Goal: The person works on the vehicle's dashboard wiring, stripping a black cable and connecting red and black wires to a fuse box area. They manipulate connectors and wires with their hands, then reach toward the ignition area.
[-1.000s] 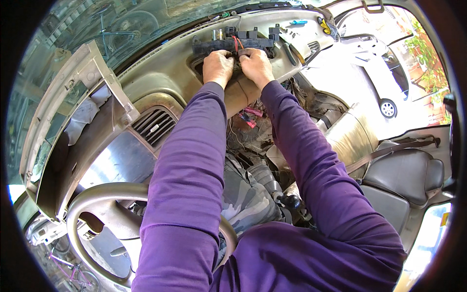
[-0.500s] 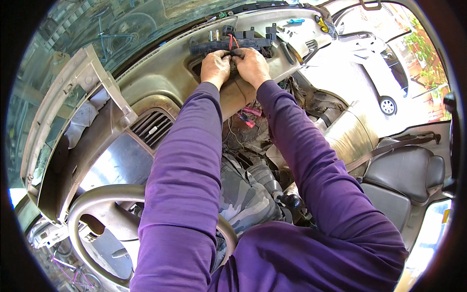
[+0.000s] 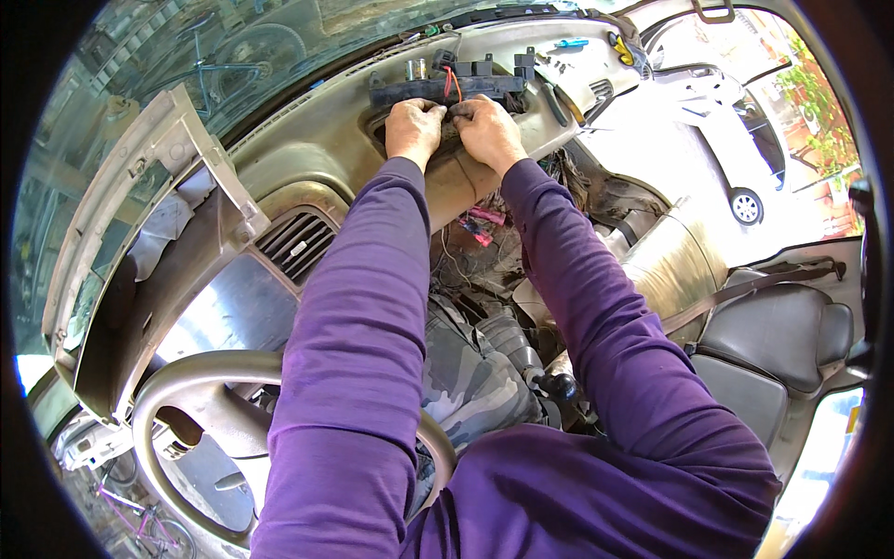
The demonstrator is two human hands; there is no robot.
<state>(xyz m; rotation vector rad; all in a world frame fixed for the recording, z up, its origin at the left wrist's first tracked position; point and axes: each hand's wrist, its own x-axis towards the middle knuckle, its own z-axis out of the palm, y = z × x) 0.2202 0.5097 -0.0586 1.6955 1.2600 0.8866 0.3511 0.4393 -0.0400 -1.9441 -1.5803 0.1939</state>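
Observation:
Both my hands work at a long black plastic relay block (image 3: 428, 88) lying along the dashboard top. Its upper side carries black relays (image 3: 480, 66) and small silvery cylinders (image 3: 415, 70). Red wires (image 3: 452, 82) loop down from it toward my fingertips. My left hand (image 3: 413, 130) is closed in a pinch at the block's near edge. Close beside it, my right hand (image 3: 489, 135) pinches too, its fingers curled where a wire comes down. The fingers hide whatever lies between them. Below the block is a dashboard opening (image 3: 374, 130), partly covered by my hands.
A steering wheel (image 3: 154, 401) stands at lower left, under a detached-looking trim frame (image 3: 182, 140). Pliers (image 3: 556, 104) and a blue-handled tool (image 3: 571, 43) rest on the dashboard's right. Loose wiring with pink connectors (image 3: 480, 228) hangs below. A gear lever (image 3: 559, 387) rises beside my legs.
My fingertips have parted slightly and the right hand has shifted a little right. The red wires show more of their length. The whole view has moved slightly.

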